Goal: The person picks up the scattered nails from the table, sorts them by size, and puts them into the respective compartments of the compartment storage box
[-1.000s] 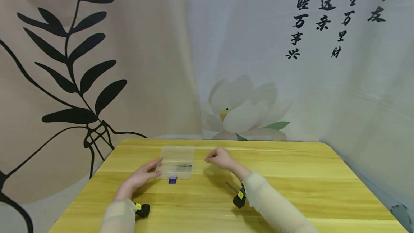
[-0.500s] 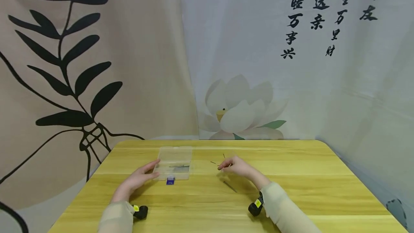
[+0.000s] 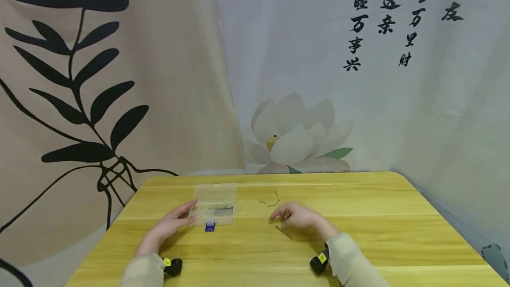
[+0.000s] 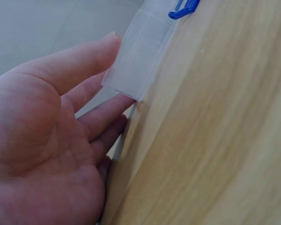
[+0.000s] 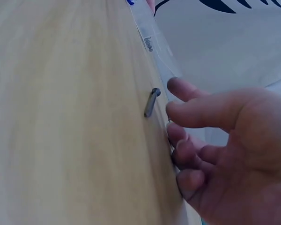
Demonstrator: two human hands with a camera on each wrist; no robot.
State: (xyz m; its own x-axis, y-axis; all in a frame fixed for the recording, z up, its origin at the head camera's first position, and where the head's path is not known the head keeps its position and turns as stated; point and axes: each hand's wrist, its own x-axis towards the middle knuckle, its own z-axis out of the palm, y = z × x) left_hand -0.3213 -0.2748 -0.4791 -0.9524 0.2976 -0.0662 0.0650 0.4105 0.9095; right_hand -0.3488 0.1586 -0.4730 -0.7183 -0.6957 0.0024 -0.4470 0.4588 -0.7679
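A clear plastic box (image 3: 215, 196) with its lid raised and a blue latch (image 3: 210, 226) stands on the table. Several thin dark nails (image 3: 221, 208) lie inside it. At the box's left end my left hand (image 3: 169, 227) holds it between thumb and fingers; the left wrist view shows the thumb at the box (image 4: 138, 56). My right hand (image 3: 300, 216) hovers low over the table with loosely bent fingers and nothing visible in them. Just below it lies a larger nail (image 3: 283, 232), seen with its head in the right wrist view as a grey nail (image 5: 152, 102).
Several small nails (image 3: 273, 206) lie loose between the box and the right hand. The wooden table (image 3: 378, 216) ends at a far edge before a printed curtain (image 3: 303, 56). A black wrist camera (image 3: 320, 264) sits under the right wrist.
My right hand let go of small nails on the table, then drew back toward me and rightward, its fingers loosening. The left hand stays at the box. The head view shifted slightly.
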